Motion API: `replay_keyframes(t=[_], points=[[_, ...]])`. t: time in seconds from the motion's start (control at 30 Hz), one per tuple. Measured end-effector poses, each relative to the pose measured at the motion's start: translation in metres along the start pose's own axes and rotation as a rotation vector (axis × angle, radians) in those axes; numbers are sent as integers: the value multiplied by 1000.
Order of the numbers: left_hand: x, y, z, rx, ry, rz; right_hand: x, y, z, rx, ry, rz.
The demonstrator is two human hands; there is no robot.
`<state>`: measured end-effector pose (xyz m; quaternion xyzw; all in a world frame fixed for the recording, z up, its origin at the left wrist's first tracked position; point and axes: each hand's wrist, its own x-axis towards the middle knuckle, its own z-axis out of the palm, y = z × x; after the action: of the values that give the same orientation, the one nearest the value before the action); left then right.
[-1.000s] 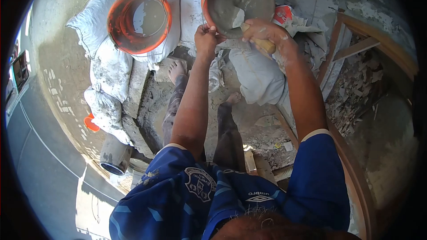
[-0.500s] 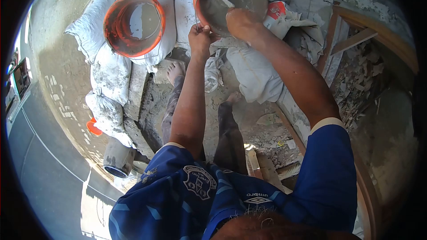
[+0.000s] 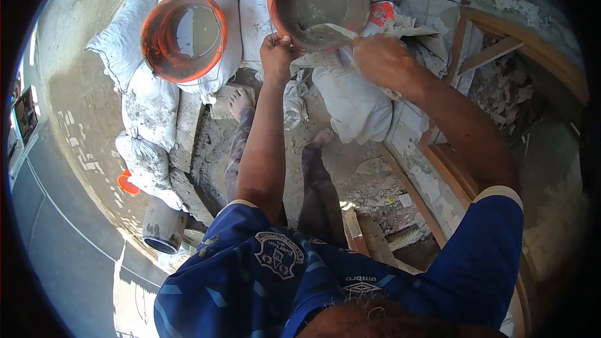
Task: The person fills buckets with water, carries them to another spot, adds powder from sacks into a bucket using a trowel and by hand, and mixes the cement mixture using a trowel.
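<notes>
An orange bucket [image 3: 273,20] holding wet grey mortar [image 3: 322,1] rests at the top, against the white sacks. My left hand [image 3: 277,56] is closed on its near left rim, close to the wire handle. At the bucket's near right edge, my right hand [image 3: 383,61] is closed around the handle of a trowel [image 3: 332,30]. The trowel's blade reaches over the near side of the mortar and is partly coated in it. Most of the trowel's handle is hidden by the fingers.
Left of it, a second orange bucket [image 3: 150,56] with watery grey contents sits on white sacks [image 3: 150,106]. Wooden frames [image 3: 463,44] and rubble lie at right. A black bucket [image 3: 164,225] and a small orange container [image 3: 129,183] are at lower left. Bare feet [image 3: 240,101] stand between.
My right hand has drawn the trowel from the bucket's middle toward its near right rim. My left hand keeps its hold on the rim. The view has shifted slightly.
</notes>
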<state>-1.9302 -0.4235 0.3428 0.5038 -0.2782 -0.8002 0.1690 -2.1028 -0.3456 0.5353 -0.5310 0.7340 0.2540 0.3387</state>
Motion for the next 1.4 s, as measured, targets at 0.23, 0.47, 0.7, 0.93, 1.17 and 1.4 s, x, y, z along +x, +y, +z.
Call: replay_keyframes(t=[0.23, 0.47, 0.7, 0.93, 1.17, 1.4], points=[[-5, 5, 4, 4, 50, -8, 79, 25, 13, -27, 105, 10], [-3, 3, 2, -42, 54, -13, 102, -1, 33, -57, -115, -94], [-5, 4, 6, -55, 54, -3, 89, 7, 25, 180, -103, -242], [0, -4, 2, -60, 37, 16, 96, 4, 26, 130, 96, -328], [-1, -4, 3, -80, 38, 28, 34, -39, 29, 63, 69, -33], [-1, -3, 4, -48, 58, -1, 40, 25, -15, 63, 52, 4]])
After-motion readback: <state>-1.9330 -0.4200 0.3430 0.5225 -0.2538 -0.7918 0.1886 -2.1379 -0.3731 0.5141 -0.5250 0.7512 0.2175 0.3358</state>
